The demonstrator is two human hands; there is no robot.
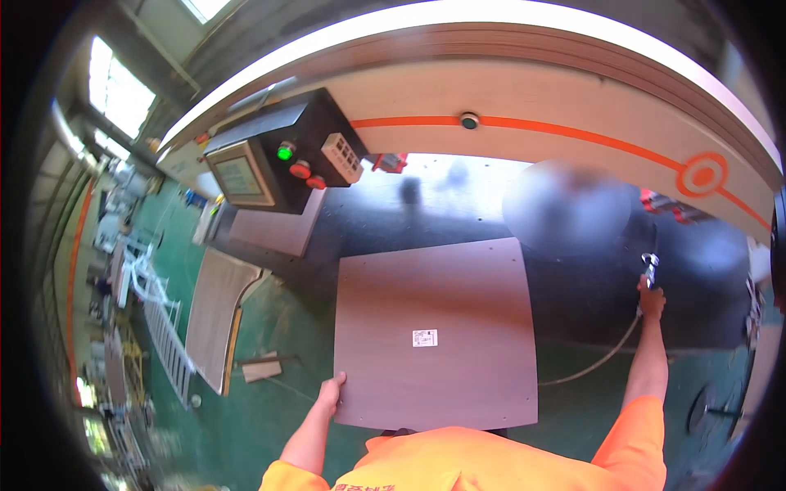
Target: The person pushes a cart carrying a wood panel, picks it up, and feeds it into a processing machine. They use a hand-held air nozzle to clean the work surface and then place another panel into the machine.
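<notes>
A large brown board (434,295) with a white label (425,338) and small holes near its corners lies in front of me. Its far part rests over a dark work table, and its near edge reaches my body. My left hand (329,394) grips the board's left edge close to the near corner, with the thumb on top and the other fingers hidden beneath. Out to the right, my right hand (652,301) is closed round a silver air blow gun (650,266), held over the table's near edge and apart from the board.
Beyond the board stretches the dark table (393,217) under a beige machine beam (524,90). A control box (282,159) with a screen and buttons hangs at the left, above a smaller board (278,225). A curved panel (217,315) stands left; a pale hose (594,368) droops right.
</notes>
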